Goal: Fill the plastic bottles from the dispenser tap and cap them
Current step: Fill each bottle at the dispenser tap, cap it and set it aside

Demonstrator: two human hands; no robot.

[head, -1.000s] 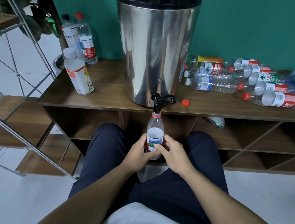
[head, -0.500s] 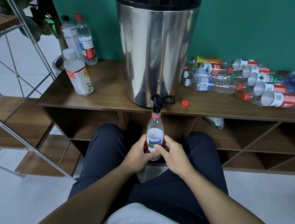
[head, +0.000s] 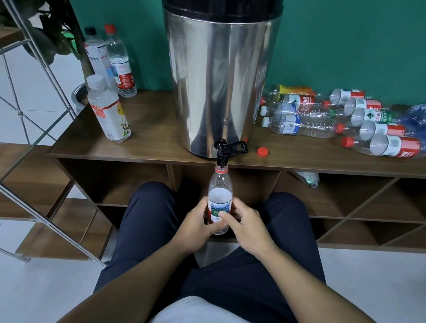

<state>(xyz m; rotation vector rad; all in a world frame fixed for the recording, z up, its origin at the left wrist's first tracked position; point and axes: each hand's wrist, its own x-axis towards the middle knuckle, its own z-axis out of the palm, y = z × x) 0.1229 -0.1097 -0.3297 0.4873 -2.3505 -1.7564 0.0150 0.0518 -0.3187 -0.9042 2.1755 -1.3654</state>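
At upper left, three clear capped bottles (head: 108,107) stand on the dark wood-grain tabletop (head: 152,141) against a teal wall. At centre rises the polished steel dispenser (head: 215,85), its black tap (head: 224,149) directly over the uncapped plastic bottle (head: 219,200). The left hand (head: 196,223) and right hand (head: 246,227) each grip its labelled body, fingers curled. A loose red cap (head: 262,151) and crumpled empty bottles (head: 337,120) lie right.

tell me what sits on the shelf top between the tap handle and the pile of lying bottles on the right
In the head view, one loose red cap lies on the wooden shelf top between the black tap handle and the pile of lying bottles; otherwise bare wood.
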